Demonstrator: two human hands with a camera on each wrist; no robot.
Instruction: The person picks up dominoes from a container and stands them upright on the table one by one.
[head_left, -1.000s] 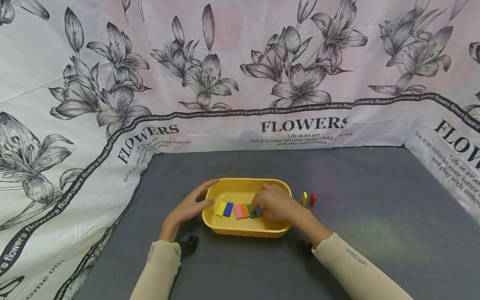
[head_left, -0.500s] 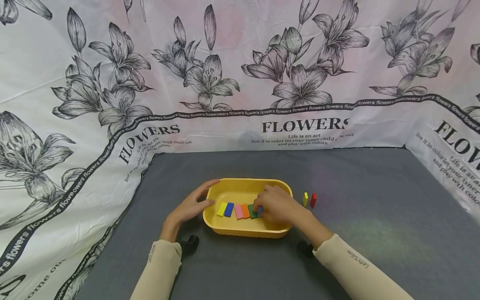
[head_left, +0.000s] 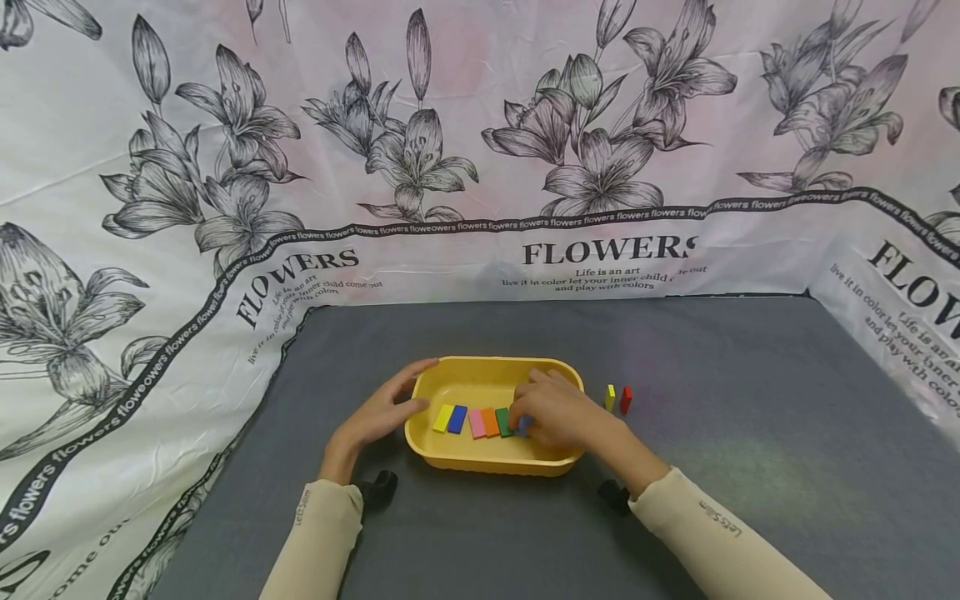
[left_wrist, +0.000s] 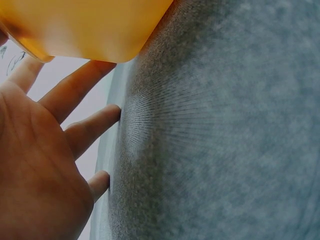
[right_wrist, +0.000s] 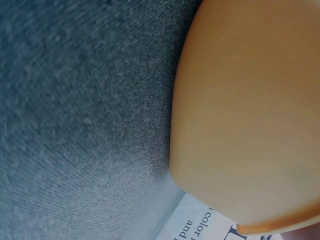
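Yellow tray [head_left: 487,467]: sits on the grey surface [head_left: 750,367]; its centre is the clock's centre.
Left hand [head_left: 384,410]: at nine o'clock, touching the tray, fingers spread wide.
Right hand [head_left: 553,410]: inside at three o'clock, fingers bent down at the light-blue block [head_left: 524,426]; fingertips hidden, so pinch or mere touch, I cannot tell.
Lying flat: from nine o'clock towards three, flat yellow block [head_left: 443,418], dark-blue block [head_left: 457,419], a gap, then pink block [head_left: 477,424], orange block [head_left: 490,422], green block [head_left: 503,422].
Standing outside: upright yellow block [head_left: 610,397] and red block [head_left: 626,400], beyond three o'clock.
Care at three o'clock: small, light finger movements should suit best, sparing the green block a nudge; a steady left hand should help stop the tray sliding.
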